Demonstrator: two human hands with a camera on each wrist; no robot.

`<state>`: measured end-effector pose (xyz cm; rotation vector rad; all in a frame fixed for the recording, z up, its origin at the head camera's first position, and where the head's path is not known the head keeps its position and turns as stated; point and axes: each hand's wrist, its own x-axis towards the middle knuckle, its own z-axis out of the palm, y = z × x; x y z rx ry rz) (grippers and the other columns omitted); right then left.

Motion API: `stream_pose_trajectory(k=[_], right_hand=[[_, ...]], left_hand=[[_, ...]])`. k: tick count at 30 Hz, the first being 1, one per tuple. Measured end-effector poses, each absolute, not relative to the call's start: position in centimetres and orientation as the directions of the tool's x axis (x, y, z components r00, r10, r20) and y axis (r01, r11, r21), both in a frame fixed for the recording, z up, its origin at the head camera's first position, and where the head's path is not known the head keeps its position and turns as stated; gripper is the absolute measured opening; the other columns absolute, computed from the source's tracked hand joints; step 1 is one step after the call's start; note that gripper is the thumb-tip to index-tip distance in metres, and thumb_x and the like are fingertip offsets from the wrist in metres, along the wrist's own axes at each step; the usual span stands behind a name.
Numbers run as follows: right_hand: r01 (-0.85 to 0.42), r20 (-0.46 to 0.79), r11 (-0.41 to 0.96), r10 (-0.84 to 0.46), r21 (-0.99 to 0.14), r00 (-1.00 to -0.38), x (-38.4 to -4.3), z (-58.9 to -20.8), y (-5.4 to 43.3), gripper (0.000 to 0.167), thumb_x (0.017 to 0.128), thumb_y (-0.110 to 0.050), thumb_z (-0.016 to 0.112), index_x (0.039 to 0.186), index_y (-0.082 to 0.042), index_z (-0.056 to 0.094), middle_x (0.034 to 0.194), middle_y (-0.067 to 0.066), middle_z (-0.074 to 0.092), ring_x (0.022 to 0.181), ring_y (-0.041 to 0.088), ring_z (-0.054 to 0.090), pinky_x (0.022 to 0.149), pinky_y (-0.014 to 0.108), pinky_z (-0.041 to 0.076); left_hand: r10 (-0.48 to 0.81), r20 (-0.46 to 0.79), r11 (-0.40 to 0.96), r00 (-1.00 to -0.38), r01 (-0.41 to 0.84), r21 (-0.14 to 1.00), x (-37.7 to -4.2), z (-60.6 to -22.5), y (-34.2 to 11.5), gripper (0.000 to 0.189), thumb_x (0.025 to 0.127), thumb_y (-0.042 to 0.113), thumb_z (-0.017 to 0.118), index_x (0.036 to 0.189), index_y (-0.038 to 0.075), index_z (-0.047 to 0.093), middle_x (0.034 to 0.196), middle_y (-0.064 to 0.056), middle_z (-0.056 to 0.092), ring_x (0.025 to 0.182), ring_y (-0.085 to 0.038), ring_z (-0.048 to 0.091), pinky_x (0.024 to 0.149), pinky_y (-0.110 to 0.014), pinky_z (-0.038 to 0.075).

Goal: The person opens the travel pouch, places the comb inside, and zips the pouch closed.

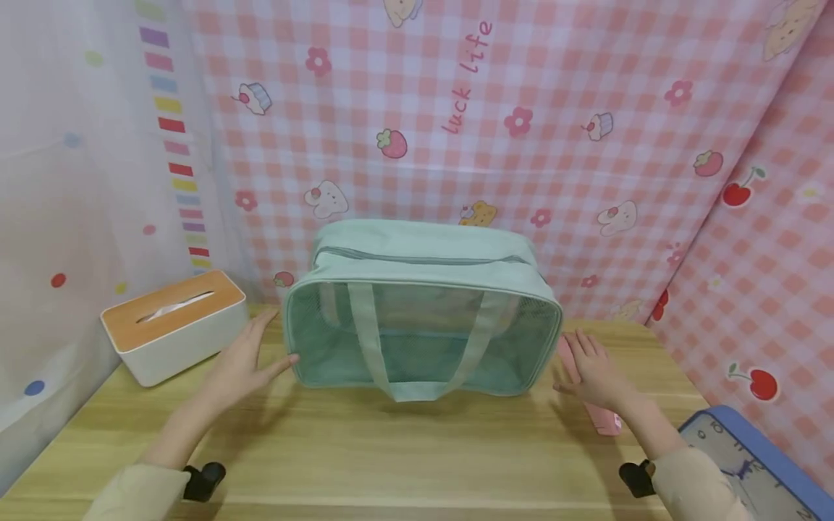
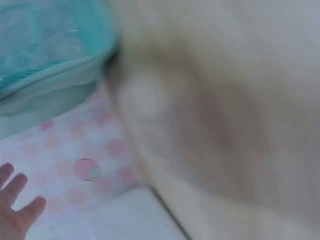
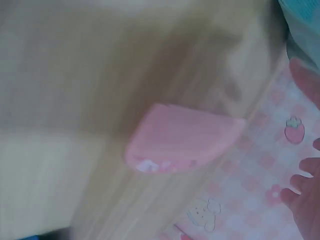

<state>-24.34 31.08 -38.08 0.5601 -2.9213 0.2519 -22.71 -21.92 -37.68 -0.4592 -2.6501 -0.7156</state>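
A mint-green bag [image 1: 417, 253] with see-through mesh sides stands upright on the wooden table, its strap handle [image 1: 417, 391] hanging down the front. My left hand [image 1: 244, 365] is at the bag's left side, fingers spread, with the thumb tip right at its lower left edge. On the other side my right hand [image 1: 594, 373] has its fingers extended, just off the bag's right edge and over a pink object [image 1: 604, 418]. In the right wrist view that pink object [image 3: 185, 140] lies on the table, flat-faced with small printed figures near one end.
A white tissue box [image 1: 182, 347] with a wooden lid stands at the left rear. At the right front is a blue-framed clock [image 1: 749, 463]. Pink checked cloth [image 1: 456, 145] hangs behind the table [image 1: 417, 463], and a white dotted curtain [image 1: 85, 217] covers the left.
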Motion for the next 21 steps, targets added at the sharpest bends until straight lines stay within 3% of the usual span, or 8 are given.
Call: stream_pose_trajectory(k=[3, 10, 16, 21], right_hand=[[-0.356, 0.185, 0.914, -0.323, -0.193, -0.928, -25.5, -37.2, 31.2, 0.077, 0.077, -0.022, 0.072, 0.13, 0.015, 0.032, 0.132, 0.042, 0.03, 0.119, 0.059, 0.03, 0.094, 0.068, 0.032], [-0.293, 0.169, 0.853, -0.243, -0.431, -0.955, -27.3, -34.9, 30.9, 0.054, 0.087, -0.018, 0.061, 0.126, 0.014, 0.041, 0.126, 0.038, 0.042, 0.114, 0.054, 0.042, 0.092, 0.061, 0.04], [-0.286, 0.199, 0.832, -0.215, -0.476, -0.956, -27.7, -34.0, 29.7, 0.039, 0.087, -0.014, 0.058, 0.117, 0.011, 0.051, 0.116, 0.033, 0.054, 0.108, 0.049, 0.051, 0.089, 0.055, 0.047], [-0.274, 0.2, 0.799, -0.196, -0.534, -0.96, -27.9, -33.7, 29.1, 0.037, 0.088, -0.007, 0.053, 0.118, 0.014, 0.051, 0.112, 0.035, 0.056, 0.102, 0.046, 0.056, 0.084, 0.05, 0.051]], left_hand=[[0.22, 0.483, 0.766, -0.847, 0.457, 0.453, -23.0, -36.2, -21.5, 0.078, 0.08, 0.026, 0.071, 0.138, -0.003, 0.028, 0.137, -0.027, 0.037, 0.123, -0.044, 0.038, 0.097, -0.06, 0.036], [0.22, 0.674, 0.685, -0.705, 0.604, 0.408, -23.2, -32.4, -19.1, 0.063, 0.075, 0.002, 0.072, 0.13, -0.003, 0.041, 0.123, -0.022, 0.051, 0.111, -0.035, 0.052, 0.089, -0.048, 0.049], [0.204, 0.76, 0.7, -0.617, 0.635, 0.327, -23.0, -30.0, -17.2, 0.043, 0.073, -0.003, 0.072, 0.112, -0.004, 0.053, 0.106, -0.018, 0.059, 0.094, -0.03, 0.059, 0.077, -0.043, 0.054], [0.18, 0.797, 0.725, -0.576, 0.626, 0.288, -22.8, -29.7, -16.4, 0.032, 0.072, -0.003, 0.073, 0.101, -0.002, 0.06, 0.097, -0.016, 0.061, 0.089, -0.028, 0.061, 0.075, -0.04, 0.054]])
